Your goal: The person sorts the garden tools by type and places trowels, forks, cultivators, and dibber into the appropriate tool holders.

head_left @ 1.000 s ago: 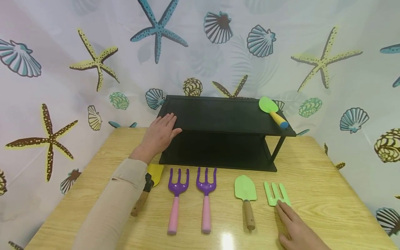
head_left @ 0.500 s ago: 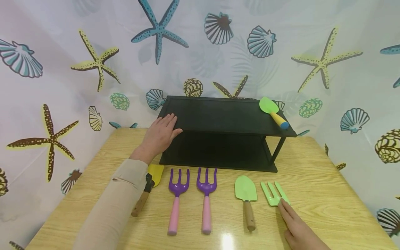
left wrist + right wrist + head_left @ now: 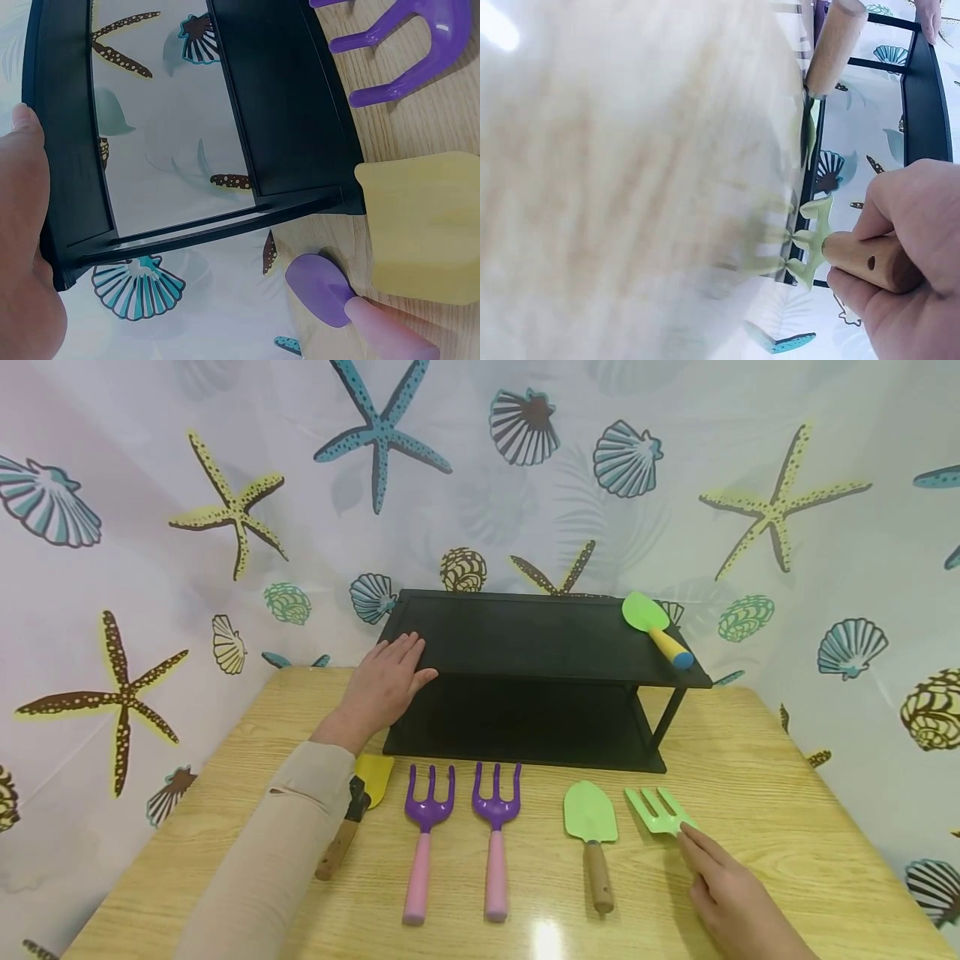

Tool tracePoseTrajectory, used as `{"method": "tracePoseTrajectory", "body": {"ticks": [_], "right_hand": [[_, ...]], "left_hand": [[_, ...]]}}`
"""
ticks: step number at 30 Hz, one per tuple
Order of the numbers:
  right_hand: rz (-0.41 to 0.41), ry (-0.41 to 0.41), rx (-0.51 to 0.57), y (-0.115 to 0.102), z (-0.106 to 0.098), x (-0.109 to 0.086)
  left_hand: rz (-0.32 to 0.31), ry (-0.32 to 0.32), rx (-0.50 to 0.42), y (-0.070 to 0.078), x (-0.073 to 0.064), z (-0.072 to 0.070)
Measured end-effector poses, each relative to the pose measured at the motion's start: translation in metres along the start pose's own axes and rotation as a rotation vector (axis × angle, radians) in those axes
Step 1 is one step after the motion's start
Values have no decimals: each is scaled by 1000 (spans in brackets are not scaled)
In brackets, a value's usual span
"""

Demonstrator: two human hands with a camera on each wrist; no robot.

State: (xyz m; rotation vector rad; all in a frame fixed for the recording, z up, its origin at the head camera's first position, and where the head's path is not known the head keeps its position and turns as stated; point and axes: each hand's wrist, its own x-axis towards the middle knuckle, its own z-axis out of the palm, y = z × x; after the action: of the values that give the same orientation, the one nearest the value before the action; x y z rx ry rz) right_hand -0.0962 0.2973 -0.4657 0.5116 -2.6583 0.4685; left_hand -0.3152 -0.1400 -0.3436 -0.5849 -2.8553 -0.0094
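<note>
My left hand rests on the left end of the black two-tier shelf, its fingers lying straight over the top board. My right hand grips a small light-green hand fork, tines pointing away from me. Its wooden handle shows between thumb and fingers in the right wrist view. Just left of that fork lies a light-green trowel with a wooden handle. Two purple hand forks with pink handles, one at left and one at right, lie farther left.
A yellow-bladed tool with a wooden handle lies partly behind my left forearm. Beside it, a purple trowel with a pink handle appears in the left wrist view. A green trowel with a yellow-and-blue handle sits on the shelf's right end.
My right hand has shifted right, and the green hand fork has turned so that its tines point more to the left. My left hand stays on the shelf.
</note>
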Motion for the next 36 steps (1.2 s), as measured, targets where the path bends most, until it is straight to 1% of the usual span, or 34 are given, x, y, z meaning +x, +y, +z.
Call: {"method": "tracePoseTrajectory", "body": {"ticks": [3,8,13,19,23,27,30,36], "right_hand": [[-54,42,-26,2,-2,4],[-133,105,-21,4,-5,9],[-157,142,-40,4,-9,13],[-161,161,-56,2,-17,22],[-143,147,-61,0,-19,29],[-114,106,-51,-2,-20,37],[-100,91,-46,-3,-19,43],[-100,93,-53,-1,-14,55]], "left_hand": [[0,4,5,0,0,0],[1,2,4,0,0,0],[7,4,-1,-1,0,0],[6,4,4,-1,1,1],[2,0,5,-1,0,0],[2,0,5,-2,0,0],[5,4,9,-2,0,1],[7,9,11,-2,0,1]]}}
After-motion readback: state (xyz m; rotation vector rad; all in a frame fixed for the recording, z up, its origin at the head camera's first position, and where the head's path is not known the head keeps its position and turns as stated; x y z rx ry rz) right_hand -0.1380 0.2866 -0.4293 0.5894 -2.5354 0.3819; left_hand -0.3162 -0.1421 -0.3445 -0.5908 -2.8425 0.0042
